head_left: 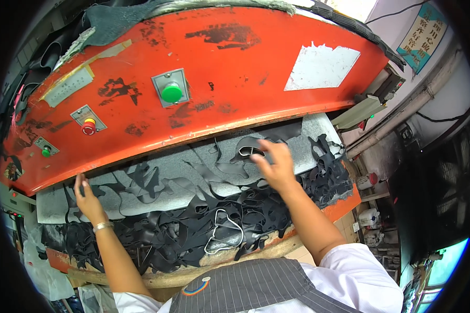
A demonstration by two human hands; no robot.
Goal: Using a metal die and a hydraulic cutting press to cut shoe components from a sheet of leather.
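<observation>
My left hand (pixel 87 202), fingers stretched upward, is at the lower edge of the orange-red press (pixel 230 78). It holds nothing that I can see. On the right, my right hand (pixel 279 166) reaches over the grey cutting board (pixel 193 161), its thumb and forefinger apart. Between those fingertips is the end of a small looped metal cutting die (pixel 245 151); whether they touch it I cannot tell. The die is on dark leather-like scrap. Closer to me, a larger pale metal outline die (pixel 238 236) rests on a heap of black cut scraps (pixel 167 235).
On the press front are a large green button (pixel 171 93), a red stop knob (pixel 89 127) and a small green button (pixel 46 151). Dark material (pixel 120 21) lies along its top. Plastic bags (pixel 47 268) hang at the lower left. A pipe (pixel 402 117) runs along the right wall.
</observation>
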